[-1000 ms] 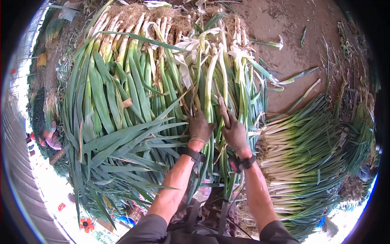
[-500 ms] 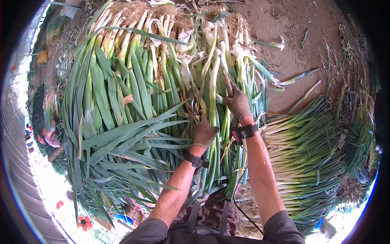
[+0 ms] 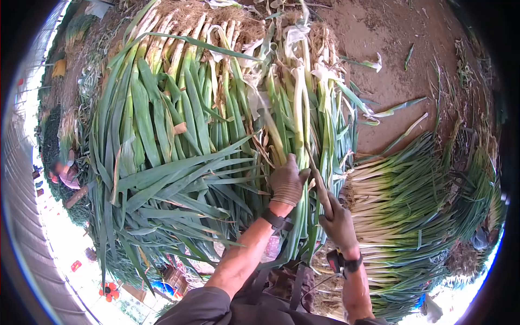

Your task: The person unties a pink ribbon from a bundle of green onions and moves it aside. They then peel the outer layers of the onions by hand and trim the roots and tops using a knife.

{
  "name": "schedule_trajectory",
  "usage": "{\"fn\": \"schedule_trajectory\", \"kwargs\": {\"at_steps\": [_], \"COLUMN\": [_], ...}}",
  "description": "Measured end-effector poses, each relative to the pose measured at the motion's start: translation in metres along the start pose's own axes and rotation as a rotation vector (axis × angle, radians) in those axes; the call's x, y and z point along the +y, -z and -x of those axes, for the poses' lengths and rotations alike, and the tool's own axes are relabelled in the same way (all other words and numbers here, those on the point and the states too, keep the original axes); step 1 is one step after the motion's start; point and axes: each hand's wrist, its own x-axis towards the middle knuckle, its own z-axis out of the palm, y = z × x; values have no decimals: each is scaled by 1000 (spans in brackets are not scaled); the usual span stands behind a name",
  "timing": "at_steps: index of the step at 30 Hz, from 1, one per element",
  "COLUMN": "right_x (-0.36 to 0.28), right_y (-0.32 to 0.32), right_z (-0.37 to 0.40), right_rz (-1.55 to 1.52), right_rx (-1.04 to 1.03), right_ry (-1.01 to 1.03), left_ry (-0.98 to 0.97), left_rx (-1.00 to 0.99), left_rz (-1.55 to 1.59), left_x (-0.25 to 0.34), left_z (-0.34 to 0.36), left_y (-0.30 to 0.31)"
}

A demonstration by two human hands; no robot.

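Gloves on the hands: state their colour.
Dull brown, on the left hand gripping green stalks and right hand; head view.

Leeks (image 3: 184,135) green, paling to white stems; soil (image 3: 390,54) reddish brown. Left hand (image 3: 287,184) and right hand (image 3: 338,225) in grey-brown gloves (image 3: 293,174), black wristbands (image 3: 277,220); the right's stick (image 3: 318,181), perhaps a blade, brown.

Stack of trimmed green onions (image 3: 411,200): lies at the right, stalks parallel, white ends toward the centre, green tops toward the right edge. Earth floor (image 3: 390,32): bare, reddish-brown, upper right. Loose green leaves (image 3: 398,105): scattered on the floor just above the stack. White scrap (image 3: 377,60): lies alone on the floor farther up. Dry plant litter (image 3: 466,70): along the right edge. Another person (image 3: 67,179): far left, partly hidden, pink garment. Blue object (image 3: 162,285) and red-orange item (image 3: 106,291): bottom left, too small to identify
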Motion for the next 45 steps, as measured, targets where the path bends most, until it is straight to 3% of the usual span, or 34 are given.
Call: {"fn": "schedule_trajectory", "kwargs": {"at_steps": [6, 8, 12, 13, 17, 19, 22, 26, 34, 36, 40, 45], "right_x": [-4, 3, 4, 18, 14, 14, 11, 20, 2, -2, -22, -23], "right_y": [16, 11, 12, 6, 3, 2, -2, -9, -3, 0, 14, 29], "right_z": [20, 26, 33, 35, 42, 31, 6, -34, -112, -134, -164, -158], "right_rz": [-28, -57, 24, 77, -4, 39, 59, 121, 250, 197, 192, -35], "right_rx": [9, 2, -14, 5, 18, 51, 33, 129, 213, 290, 225, 296], "right_ry": [-56, 27, -56, 4, -8, 39, -55, 79, 100, 134, 124, 195], "left_ry": [-61, -75, -72, -56, -43, -43, -13, -35, 10, -10, -163, -219], "left_rx": [140, 130, 121, 108, 95, 85, 58, 84, 50, 73, 201, 161], "left_rz": [160, 162, 185, 173, 184, 191, 153, 137, 187, 153, 71, 141], "left_x": [18, 14, -1, -3, -8, -6, -5, -7, 0, 3, 7, 36], "left_z": [-7, -13, -18, -19, -19, -20, -21, -18, -14, -14, -12, 5], "left_y": [-16, -16, -26, -26, -29, -30, -29, -26, -17, -15, -19, -16]}}
